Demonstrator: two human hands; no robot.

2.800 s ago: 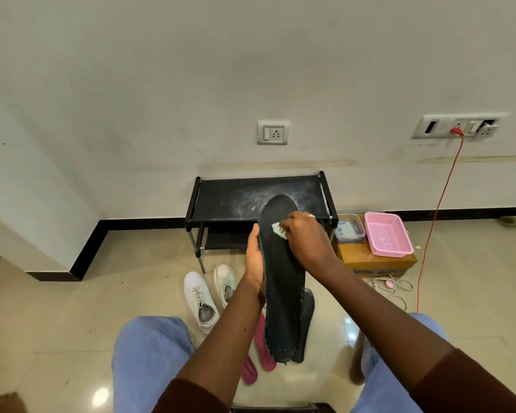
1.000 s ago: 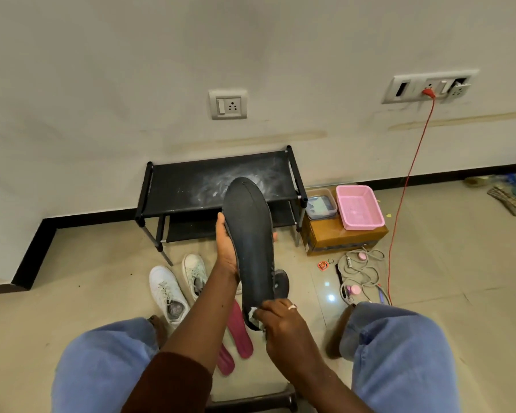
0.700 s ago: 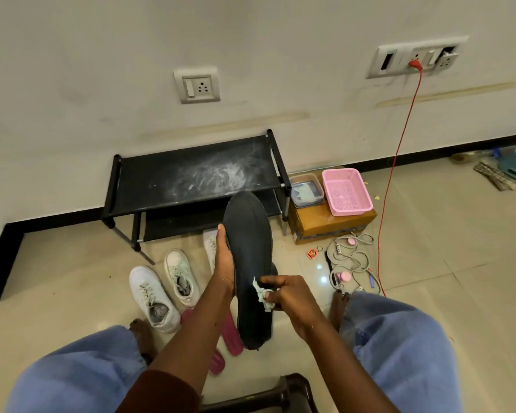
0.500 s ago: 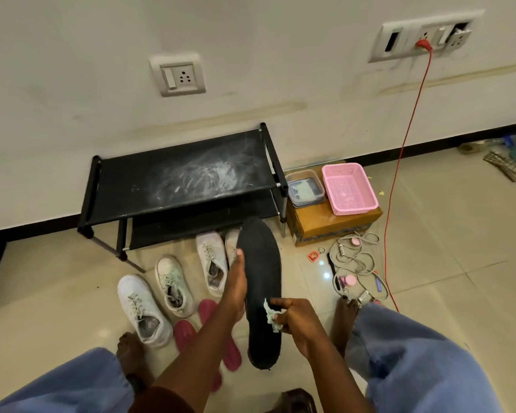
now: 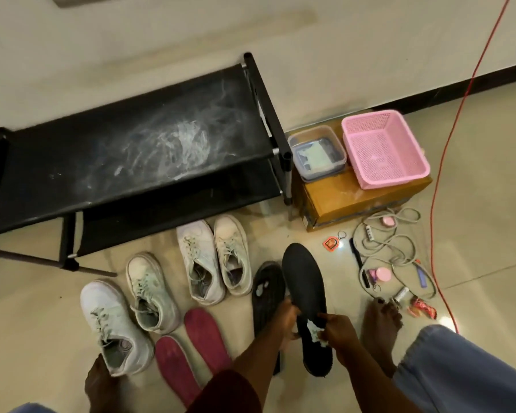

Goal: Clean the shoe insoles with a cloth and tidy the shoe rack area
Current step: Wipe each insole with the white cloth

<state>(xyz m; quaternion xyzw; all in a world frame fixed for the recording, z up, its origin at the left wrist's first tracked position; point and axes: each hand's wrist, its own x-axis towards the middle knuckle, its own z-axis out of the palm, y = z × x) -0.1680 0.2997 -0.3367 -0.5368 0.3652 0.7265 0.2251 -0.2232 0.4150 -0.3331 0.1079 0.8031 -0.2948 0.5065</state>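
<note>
My left hand (image 5: 286, 318) grips the left edge of a long black insole (image 5: 306, 293), held low over the floor. My right hand (image 5: 335, 330) pinches a small pale cloth (image 5: 315, 332) against the insole's face. A second black insole (image 5: 267, 290) lies on the floor just left of it. Two dark pink insoles (image 5: 204, 333) lie further left on the tiles. Several white sneakers (image 5: 201, 259) stand in front of the black shoe rack (image 5: 125, 153), whose top shelf is smeared with white dust.
A brown cardboard box (image 5: 349, 198) beside the rack carries a clear lidded container (image 5: 316, 153) and a pink basket (image 5: 385, 149). Tangled cables, a key tag and small items (image 5: 382, 254) litter the floor at right. A red cord (image 5: 447, 162) runs down the wall. My bare feet flank the insoles.
The view has tilted down towards the floor. Both hands have lowered the black insole closer to the tiles, and the cloth stays pressed on its lower half.
</note>
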